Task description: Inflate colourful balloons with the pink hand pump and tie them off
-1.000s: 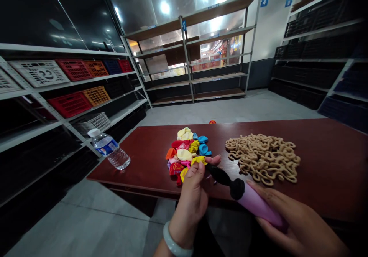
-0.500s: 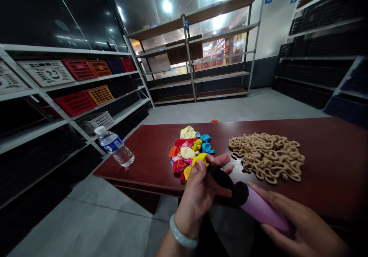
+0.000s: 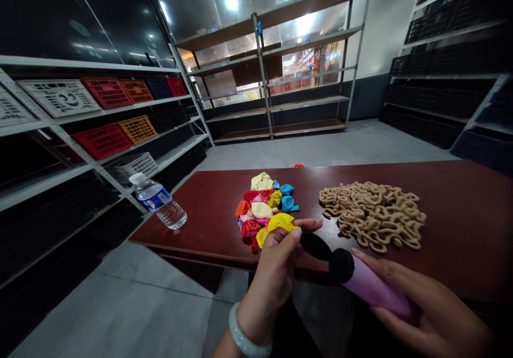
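My right hand (image 3: 420, 299) wraps around a pink balloon pump (image 3: 379, 288) with a black collar and a black tapered nozzle (image 3: 316, 246) pointing up to the left. At the nozzle's tip, my left hand (image 3: 276, 264) pinches a limp yellow balloon (image 3: 281, 222) between thumb and fingers. The balloon's mouth meets the tip there, but the fingers hide how far it is pulled over. A pale bangle (image 3: 244, 336) circles my left wrist. Just beyond this hand lies a pile of uninflated balloons (image 3: 260, 196) in red, yellow, blue, orange and cream.
The dark red table (image 3: 216, 203) also holds a heap of tan curled snacks (image 3: 372, 213) on the right and a water bottle (image 3: 160, 202) at its left edge. Shelves with plastic crates (image 3: 106, 92) line the left wall. A metal rack (image 3: 268, 107) stands behind.
Both hands have shifted slightly right with the pump. More of the yellow balloon shows above my left hand, and the fingers have closed in at the nozzle tip.
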Demonstrator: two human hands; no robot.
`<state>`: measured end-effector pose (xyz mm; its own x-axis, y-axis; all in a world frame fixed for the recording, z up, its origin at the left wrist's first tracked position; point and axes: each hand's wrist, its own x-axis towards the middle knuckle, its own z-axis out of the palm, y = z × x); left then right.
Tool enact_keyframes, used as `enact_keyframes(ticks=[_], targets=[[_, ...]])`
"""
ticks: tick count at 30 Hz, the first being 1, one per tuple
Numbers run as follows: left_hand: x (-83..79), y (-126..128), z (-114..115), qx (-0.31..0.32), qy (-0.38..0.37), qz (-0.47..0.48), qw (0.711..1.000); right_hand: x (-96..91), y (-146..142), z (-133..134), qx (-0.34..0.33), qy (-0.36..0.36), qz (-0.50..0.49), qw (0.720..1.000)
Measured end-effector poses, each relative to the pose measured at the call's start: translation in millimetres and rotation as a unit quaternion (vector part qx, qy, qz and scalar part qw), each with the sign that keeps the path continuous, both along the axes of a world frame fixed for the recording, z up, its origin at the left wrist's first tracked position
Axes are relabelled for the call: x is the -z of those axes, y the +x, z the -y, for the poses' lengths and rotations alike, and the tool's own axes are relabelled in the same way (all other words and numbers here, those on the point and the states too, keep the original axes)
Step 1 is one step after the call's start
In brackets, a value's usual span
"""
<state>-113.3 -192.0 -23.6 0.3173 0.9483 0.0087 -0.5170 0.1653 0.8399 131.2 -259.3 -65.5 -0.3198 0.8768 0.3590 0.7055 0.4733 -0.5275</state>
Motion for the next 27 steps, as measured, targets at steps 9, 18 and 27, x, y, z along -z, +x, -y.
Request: enact_keyframes(ticks=[9, 18, 27], targets=[[-11.2, 7.3, -4.1, -0.021, -0.005, 0.072, 0.997, -7.7, -4.9, -1.9, -0.012, -0.008, -0.016, 1.000], [-12.5, 27.4, -3.1, -0.076, -0.126, 0.211, 0.966, -4.7, -11.1, -5.1, -0.016, -0.004, -0.003, 1.000], [-19.4, 29.7, -6.1, -0.094, -0.042, 0.227, 0.968, 6.7, -17.4, -10.6, -0.021, 0.093, 0.088, 0.992]])
